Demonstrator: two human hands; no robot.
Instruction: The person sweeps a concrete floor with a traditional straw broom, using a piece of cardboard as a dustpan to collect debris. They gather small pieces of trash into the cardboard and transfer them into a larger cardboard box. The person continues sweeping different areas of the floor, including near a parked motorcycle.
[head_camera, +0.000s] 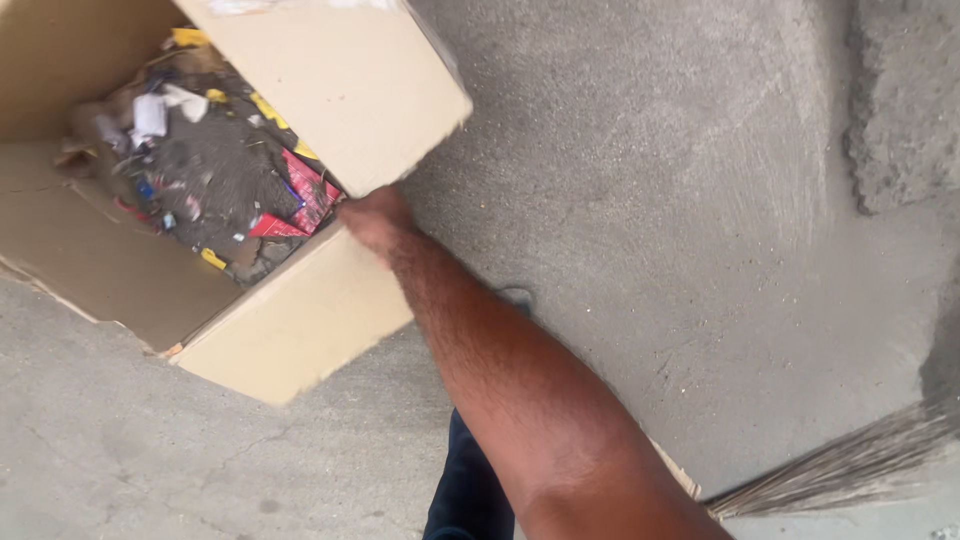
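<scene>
My right hand (372, 216) reaches out from the lower middle, with the bare forearm stretched up and to the left. Its fingers are closed on the rim of an open cardboard box (300, 320), at the spot where a raised flap (340, 80) meets the near side wall. The box sits tilted at the upper left. Inside it lies a heap of grey dust and litter (215, 170) with bits of red, yellow and white wrappers and paper. My left hand is out of view.
The ground is rough grey concrete (650, 200), with a coarser broken patch (905, 110) at the upper right. Broom bristles (850, 465) lie at the lower right, beside a thin cardboard edge (680, 478). A dark trouser leg (465, 495) shows under my arm.
</scene>
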